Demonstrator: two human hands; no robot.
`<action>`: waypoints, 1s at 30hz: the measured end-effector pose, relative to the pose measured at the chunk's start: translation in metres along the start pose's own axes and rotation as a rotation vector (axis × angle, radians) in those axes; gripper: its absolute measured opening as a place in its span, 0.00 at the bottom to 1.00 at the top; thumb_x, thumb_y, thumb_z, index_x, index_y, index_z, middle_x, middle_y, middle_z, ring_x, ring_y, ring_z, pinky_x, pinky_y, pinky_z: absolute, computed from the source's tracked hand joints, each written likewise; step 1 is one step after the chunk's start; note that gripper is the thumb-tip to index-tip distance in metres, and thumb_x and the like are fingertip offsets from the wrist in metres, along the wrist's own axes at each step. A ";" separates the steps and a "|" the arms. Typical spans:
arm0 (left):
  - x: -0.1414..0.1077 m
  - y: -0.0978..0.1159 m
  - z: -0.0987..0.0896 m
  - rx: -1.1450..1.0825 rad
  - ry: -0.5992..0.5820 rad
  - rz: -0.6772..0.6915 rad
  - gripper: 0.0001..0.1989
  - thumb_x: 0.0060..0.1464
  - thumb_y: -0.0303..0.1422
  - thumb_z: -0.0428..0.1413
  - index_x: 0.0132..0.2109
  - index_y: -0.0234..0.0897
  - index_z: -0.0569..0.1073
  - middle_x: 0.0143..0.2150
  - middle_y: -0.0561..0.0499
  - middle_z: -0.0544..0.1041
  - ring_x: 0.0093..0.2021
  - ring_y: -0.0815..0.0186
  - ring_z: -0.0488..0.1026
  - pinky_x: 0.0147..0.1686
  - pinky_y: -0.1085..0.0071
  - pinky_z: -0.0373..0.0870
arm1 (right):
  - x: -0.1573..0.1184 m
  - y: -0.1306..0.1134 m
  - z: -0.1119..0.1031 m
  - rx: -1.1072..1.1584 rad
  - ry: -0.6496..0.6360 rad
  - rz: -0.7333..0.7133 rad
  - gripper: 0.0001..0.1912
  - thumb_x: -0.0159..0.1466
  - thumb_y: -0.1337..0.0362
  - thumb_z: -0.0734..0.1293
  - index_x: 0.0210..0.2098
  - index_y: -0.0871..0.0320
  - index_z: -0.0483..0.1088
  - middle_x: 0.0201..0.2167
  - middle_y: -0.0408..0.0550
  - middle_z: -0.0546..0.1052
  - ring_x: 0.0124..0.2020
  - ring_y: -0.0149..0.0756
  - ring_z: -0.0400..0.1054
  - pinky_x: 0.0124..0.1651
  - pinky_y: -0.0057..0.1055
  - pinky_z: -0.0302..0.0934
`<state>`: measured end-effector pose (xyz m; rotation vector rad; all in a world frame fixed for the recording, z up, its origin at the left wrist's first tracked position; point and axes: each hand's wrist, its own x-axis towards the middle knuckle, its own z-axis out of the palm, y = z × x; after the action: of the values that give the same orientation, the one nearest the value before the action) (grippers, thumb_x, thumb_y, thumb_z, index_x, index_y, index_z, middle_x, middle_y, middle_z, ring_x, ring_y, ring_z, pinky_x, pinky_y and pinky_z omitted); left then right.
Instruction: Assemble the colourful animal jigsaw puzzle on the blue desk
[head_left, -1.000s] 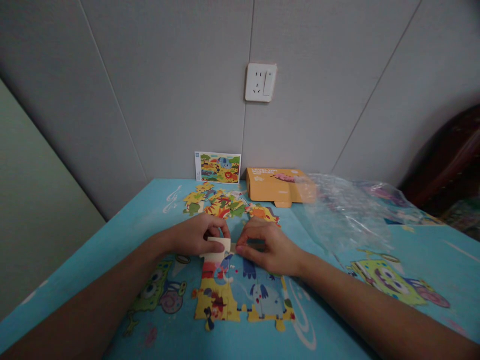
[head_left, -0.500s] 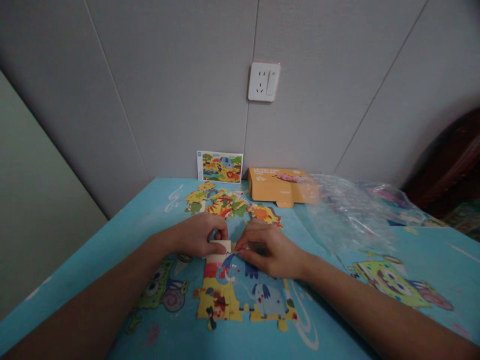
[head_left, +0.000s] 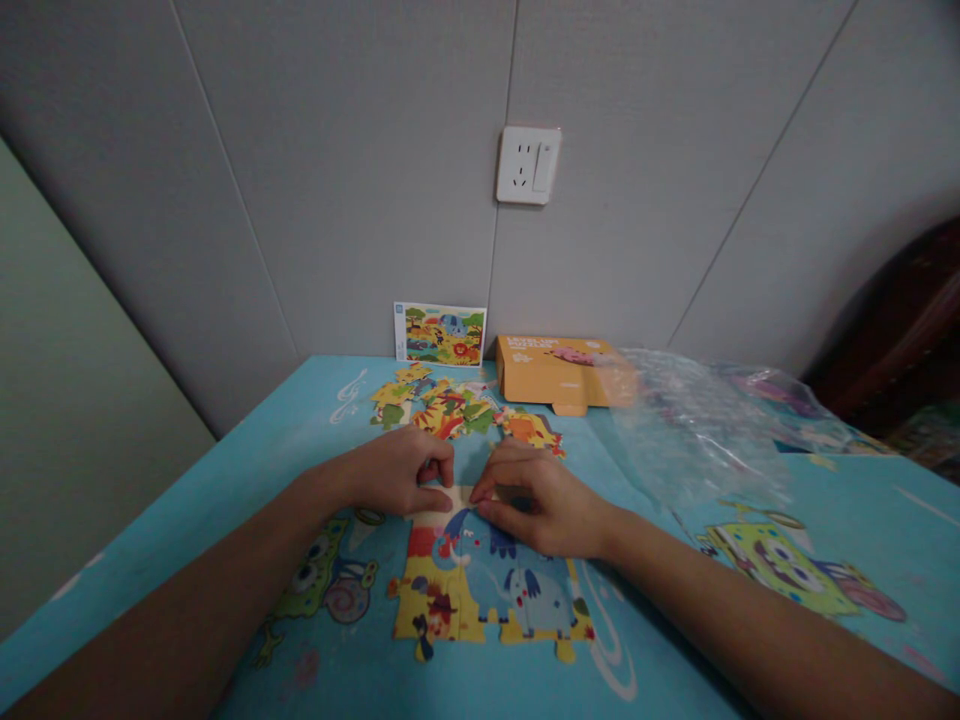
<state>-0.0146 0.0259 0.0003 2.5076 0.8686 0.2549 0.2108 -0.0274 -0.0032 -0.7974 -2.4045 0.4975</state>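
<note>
A partly joined jigsaw puzzle (head_left: 465,580) with a blue elephant on yellow ground lies flat on the table in front of me. At its far left edge is my left hand (head_left: 401,472), its thumb resting on a cream puzzle piece (head_left: 459,493). The fingers above are curled, with a gap between them and the thumb. My right hand (head_left: 529,495) is bent over the top edge beside it, thumb and fingertips closed at the edge of a puzzle piece. The palm and fingers hide much of the puzzle's upper right.
Loose puzzle pieces (head_left: 442,408) are heaped beyond my hands. A picture card (head_left: 440,334) leans on the wall, beside an orange box (head_left: 555,372). Clear plastic wrapping (head_left: 690,420) spreads to the right on the blue patterned tablecloth (head_left: 285,420).
The cream piece, raised at my left thumb before, now lies flat at the puzzle's far edge. My left fingers have loosened from it; the right hand has hardly moved.
</note>
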 end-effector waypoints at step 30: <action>0.001 0.006 0.007 -0.251 -0.106 0.054 0.03 0.45 0.28 0.61 0.30 0.33 0.79 0.15 0.60 0.58 0.18 0.77 0.53 0.18 0.79 0.48 | -0.002 -0.002 0.001 0.042 -0.141 -0.120 0.09 0.60 0.67 0.68 0.40 0.56 0.78 0.40 0.51 0.73 0.44 0.37 0.66 0.51 0.37 0.57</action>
<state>-0.0086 0.0194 -0.0024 2.2908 0.6824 0.2311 0.2106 -0.0304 -0.0033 -0.6131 -2.5440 0.5712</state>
